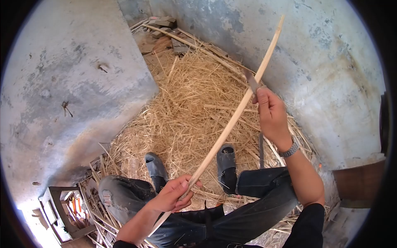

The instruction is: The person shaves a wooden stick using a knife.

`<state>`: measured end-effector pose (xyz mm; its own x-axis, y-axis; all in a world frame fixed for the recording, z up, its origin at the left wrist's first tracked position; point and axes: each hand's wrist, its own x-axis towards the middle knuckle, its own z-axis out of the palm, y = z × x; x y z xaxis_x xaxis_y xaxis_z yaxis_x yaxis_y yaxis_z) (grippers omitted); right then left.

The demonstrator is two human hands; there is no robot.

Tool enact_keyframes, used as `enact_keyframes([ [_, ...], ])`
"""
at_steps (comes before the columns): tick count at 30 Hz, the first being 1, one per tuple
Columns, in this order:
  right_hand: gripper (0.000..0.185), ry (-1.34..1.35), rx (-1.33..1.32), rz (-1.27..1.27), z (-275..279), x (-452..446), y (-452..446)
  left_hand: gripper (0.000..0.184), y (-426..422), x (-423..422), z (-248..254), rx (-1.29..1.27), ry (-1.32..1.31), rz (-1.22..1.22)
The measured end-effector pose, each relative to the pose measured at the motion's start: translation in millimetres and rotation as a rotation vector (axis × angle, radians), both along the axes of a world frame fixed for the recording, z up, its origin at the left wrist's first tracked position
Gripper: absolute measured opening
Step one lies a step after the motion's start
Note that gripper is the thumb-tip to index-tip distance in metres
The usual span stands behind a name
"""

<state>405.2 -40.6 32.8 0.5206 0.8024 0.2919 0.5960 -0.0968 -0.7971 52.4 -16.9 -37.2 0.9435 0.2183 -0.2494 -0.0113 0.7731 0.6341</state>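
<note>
A long, pale wooden strip (231, 122), perhaps split bamboo, slants from my lap up to the right, its far end slightly bowed. Near its lower part, my left hand (173, 195) is closed around it, and the tail end runs down past my wrist. My right hand (271, 113) is closed on a knife (251, 81) whose short flat blade lies across the strip in its upper half. The handle is hidden inside my fist. A watch is on my right wrist.
Wood shavings (190, 95) cover the floor around my slippers (156, 164). More long strips (198, 47) lie along the far wall. A wooden frame (62, 215) stands at lower left. Worn plaster walls (66, 82) close in on both sides.
</note>
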Motion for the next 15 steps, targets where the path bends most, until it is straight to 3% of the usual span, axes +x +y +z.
enact_keyframes([
  [4,0.038,-0.169,0.017,-0.063,-2,3,-5,0.053,-2,6,1,0.099,0.060,-0.004],
  [8,0.025,-0.233,-0.088,0.276,-15,-59,-29,0.057,2,15,2,0.196,0.097,0.091],
  [11,0.022,-0.183,-0.181,0.376,-26,-97,-43,0.063,3,19,5,0.209,0.139,0.124],
  [15,0.026,-0.178,-0.215,0.513,-26,-123,-59,0.086,-1,27,-4,0.153,0.077,0.149],
])
